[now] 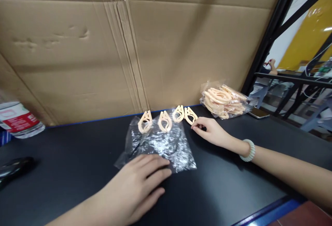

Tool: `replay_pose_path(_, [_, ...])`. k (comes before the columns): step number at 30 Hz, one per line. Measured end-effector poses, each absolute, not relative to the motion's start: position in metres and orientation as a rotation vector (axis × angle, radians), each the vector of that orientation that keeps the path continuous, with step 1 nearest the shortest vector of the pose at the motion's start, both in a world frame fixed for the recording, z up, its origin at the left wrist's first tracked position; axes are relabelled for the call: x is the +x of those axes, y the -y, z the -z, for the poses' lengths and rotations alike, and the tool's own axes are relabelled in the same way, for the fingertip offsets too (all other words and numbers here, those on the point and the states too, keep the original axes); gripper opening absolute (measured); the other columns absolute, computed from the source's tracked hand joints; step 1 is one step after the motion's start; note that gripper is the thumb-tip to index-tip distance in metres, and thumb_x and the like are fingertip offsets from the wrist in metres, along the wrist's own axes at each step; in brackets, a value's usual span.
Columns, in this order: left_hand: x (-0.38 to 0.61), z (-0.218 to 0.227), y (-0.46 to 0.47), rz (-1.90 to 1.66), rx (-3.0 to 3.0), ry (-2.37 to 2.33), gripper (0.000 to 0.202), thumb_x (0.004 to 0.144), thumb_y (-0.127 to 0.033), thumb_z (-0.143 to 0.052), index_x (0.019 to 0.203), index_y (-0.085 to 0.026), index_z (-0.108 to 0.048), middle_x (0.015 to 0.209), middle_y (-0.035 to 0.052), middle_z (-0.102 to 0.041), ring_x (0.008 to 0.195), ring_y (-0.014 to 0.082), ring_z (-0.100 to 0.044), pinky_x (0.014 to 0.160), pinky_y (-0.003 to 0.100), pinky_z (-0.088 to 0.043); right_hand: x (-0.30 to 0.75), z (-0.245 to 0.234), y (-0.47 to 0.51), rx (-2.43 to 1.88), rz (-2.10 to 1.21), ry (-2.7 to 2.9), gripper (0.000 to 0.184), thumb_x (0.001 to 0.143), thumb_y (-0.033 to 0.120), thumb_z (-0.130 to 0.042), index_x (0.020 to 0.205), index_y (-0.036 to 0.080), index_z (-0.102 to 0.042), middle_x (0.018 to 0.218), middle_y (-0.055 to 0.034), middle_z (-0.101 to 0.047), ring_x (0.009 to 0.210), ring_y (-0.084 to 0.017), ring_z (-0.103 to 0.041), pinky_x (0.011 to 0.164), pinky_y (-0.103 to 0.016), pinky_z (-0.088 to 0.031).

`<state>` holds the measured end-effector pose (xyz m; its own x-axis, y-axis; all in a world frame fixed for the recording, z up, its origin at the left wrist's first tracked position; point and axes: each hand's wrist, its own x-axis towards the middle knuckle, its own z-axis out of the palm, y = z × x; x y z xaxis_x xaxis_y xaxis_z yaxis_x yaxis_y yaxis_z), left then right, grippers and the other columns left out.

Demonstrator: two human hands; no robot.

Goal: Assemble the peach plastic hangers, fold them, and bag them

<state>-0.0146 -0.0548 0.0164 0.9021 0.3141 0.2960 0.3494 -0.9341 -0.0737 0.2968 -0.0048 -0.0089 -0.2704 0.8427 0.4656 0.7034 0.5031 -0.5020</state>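
Note:
My left hand [145, 181] lies with its fingers spread at the front edge of a clear plastic bag [168, 150] on the dark table. My right hand [211, 130] pinches the lower right side of a peach folded travel hanger [190, 114] between thumb and fingertips. Just left of that one, touching or nearly so, is another folded hanger [178, 114]. Two more lie over the bag's far part, one hanger [165, 121] near its middle and one hanger [145, 122] at its left. Whether these are on or inside the bag, I cannot tell.
A clear bag of peach hangers [224, 101] sits at the back right, beside a phone [258, 113]. At the left are a labelled bottle [20, 120] and a black mouse [15, 169]. Cardboard [181, 46] walls the back; a black metal frame [269, 39] stands right.

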Motion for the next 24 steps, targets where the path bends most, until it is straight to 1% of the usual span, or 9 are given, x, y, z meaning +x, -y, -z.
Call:
replay_pose_path(2, [-0.009,-0.012,0.065,0.493,-3.023,0.467,0.036,0.093,-0.016,-0.046,0.127,-0.021,-0.055,0.129,0.0075,-0.063,0.118,0.024,-0.057,0.101,0.039,-0.048,0.298,0.008,0.004,-1.287,-0.256,1.995,0.017,0.087,0.02,-0.048,0.087,0.017,-0.065,0.081,-0.0051,-0.067,0.068,-0.016,-0.06,0.062,-0.029,-0.047])
replay_pose_path(4, [-0.01,-0.011,0.065,0.627,-3.0,0.511,0.037,0.091,-0.012,-0.045,0.126,-0.021,-0.055,0.126,0.0082,-0.064,0.12,0.0242,-0.056,0.102,0.04,-0.047,0.297,0.007,0.005,-1.304,-0.258,1.927,0.017,0.088,0.021,-0.047,0.093,0.017,-0.063,0.08,-0.0046,-0.066,0.068,-0.016,-0.06,0.061,-0.029,-0.047])
replay_pose_path(9, [-0.018,-0.009,0.052,0.718,-2.787,0.756,0.023,0.09,-0.021,-0.054,0.112,-0.018,-0.057,0.107,0.0096,-0.068,0.103,0.0271,-0.063,0.096,0.047,-0.048,0.289,-0.003,0.021,-1.335,-0.146,1.87,0.012,0.089,0.024,-0.048,0.098,0.02,-0.055,0.072,0.0001,-0.058,0.066,-0.015,-0.056,0.061,-0.028,-0.044])
replay_pose_path(12, [-0.019,-0.007,0.054,0.683,-2.768,0.817,0.027,0.089,-0.028,-0.055,0.114,-0.018,-0.054,0.104,0.0096,-0.069,0.095,0.0271,-0.066,0.096,0.05,-0.046,0.28,-0.008,0.035,-1.484,-0.052,2.012,0.019,0.089,0.035,-0.053,0.1,0.021,-0.055,0.067,0.0014,-0.057,0.061,-0.015,-0.055,0.056,-0.027,-0.039])
replay_pose_path(14, [-0.018,-0.006,0.059,0.675,-2.794,0.82,0.031,0.089,-0.029,-0.055,0.118,-0.018,-0.051,0.103,0.0086,-0.07,0.091,0.0261,-0.067,0.096,0.05,-0.046,0.276,-0.012,0.043,-1.686,0.033,2.099,0.03,0.087,0.048,-0.054,0.096,0.02,-0.057,0.061,0.0006,-0.056,0.056,-0.017,-0.054,0.051,-0.027,-0.032])
replay_pose_path(17, [-0.016,-0.007,0.067,0.684,-2.852,0.803,0.038,0.087,-0.029,-0.056,0.123,-0.02,-0.049,0.104,0.0075,-0.071,0.088,0.0249,-0.069,0.096,0.049,-0.046,0.275,-0.017,0.05,-1.868,0.019,2.198,0.044,0.085,0.063,-0.051,0.072,0.02,-0.055,0.057,-0.0021,-0.057,0.052,-0.018,-0.052,0.049,-0.028,-0.026])
replay_pose_path(20, [-0.012,-0.011,0.074,0.744,-2.931,0.674,0.05,0.082,-0.032,-0.059,0.129,-0.021,-0.046,0.106,0.0072,-0.073,0.089,0.0254,-0.069,0.09,0.043,-0.052,0.278,-0.021,0.052,-1.764,-0.314,2.267,0.039,0.082,0.056,-0.059,0.066,0.021,-0.053,0.058,0.0,-0.059,0.052,-0.015,-0.052,0.048,-0.026,-0.031])
replay_pose_path(22, [-0.01,-0.013,0.08,0.814,-3.0,0.542,0.055,0.082,-0.039,-0.057,0.133,-0.023,-0.042,0.109,0.0067,-0.073,0.091,0.0253,-0.07,0.083,0.037,-0.055,0.281,-0.021,0.052,-1.614,-0.474,2.265,0.024,0.079,0.041,-0.067,0.074,0.021,-0.055,0.064,0.0015,-0.06,0.055,-0.014,-0.053,0.05,-0.025,-0.037])
replay_pose_path(24, [-0.01,-0.013,0.088,0.891,-3.081,0.517,0.054,0.085,-0.045,-0.05,0.135,-0.025,-0.041,0.109,0.0059,-0.074,0.091,0.0256,-0.07,0.082,0.036,-0.056,0.283,-0.02,0.05,-1.468,-0.577,2.225,0.016,0.077,0.028,-0.067,0.084,0.021,-0.054,0.07,0.0016,-0.061,0.059,-0.013,-0.055,0.053,-0.024,-0.043])
